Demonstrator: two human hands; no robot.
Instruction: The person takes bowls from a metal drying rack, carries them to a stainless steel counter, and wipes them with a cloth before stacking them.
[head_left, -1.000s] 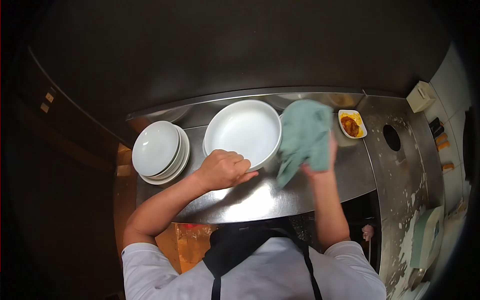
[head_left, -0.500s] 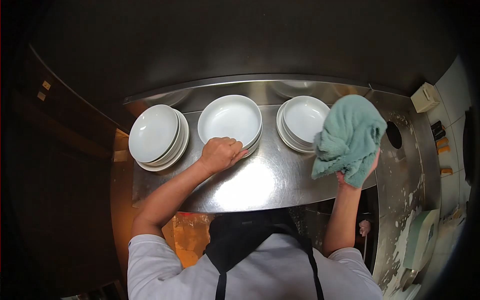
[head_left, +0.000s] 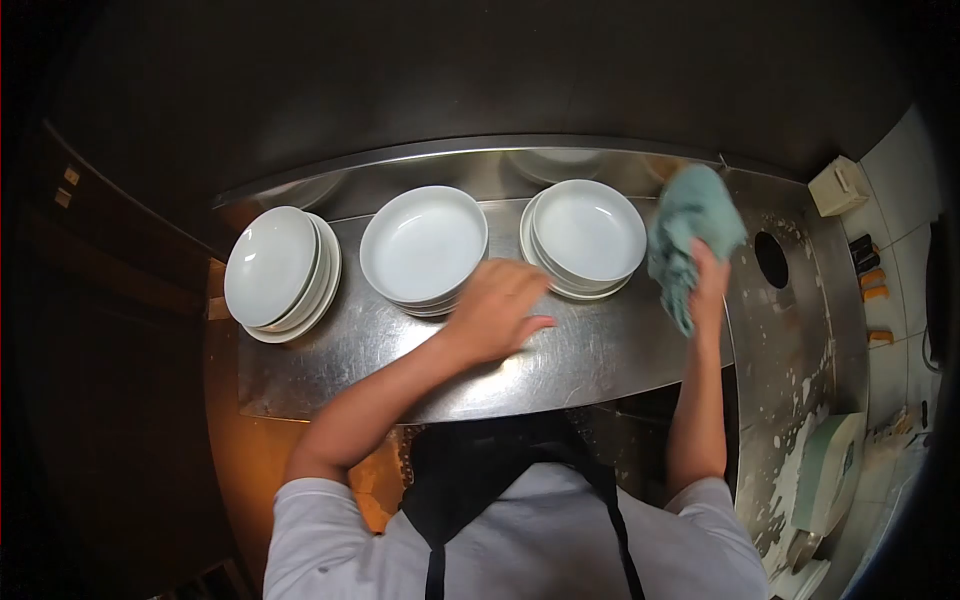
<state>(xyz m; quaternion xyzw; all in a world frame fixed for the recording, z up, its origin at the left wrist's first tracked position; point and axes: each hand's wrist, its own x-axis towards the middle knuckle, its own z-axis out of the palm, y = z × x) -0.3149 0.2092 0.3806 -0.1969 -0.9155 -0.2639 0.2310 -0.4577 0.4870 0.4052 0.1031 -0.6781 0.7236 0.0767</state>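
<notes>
My left hand is over the counter, between the middle stack of white bowls and the right stack of white dishes. Its thumb stands away from the fingers, and nothing shows in it; the hand is slightly blurred. Bunched up, a green cloth hangs from my right hand, which is closed around it to the right of the right stack. Part of the cloth covers the fingers' far side. Farther left, another stack of white plates leans a little, away from both hands.
The stacks stand on a steel counter with a raised back edge. At right, a wet steel surface has a dark round hole. A green-and-white container and orange-handled tools are along the right side.
My left hand has moved right, off the middle bowls' rim, and its fingers have opened. The cloth, spread wide before, is now bunched narrower and farther from the right stack.
</notes>
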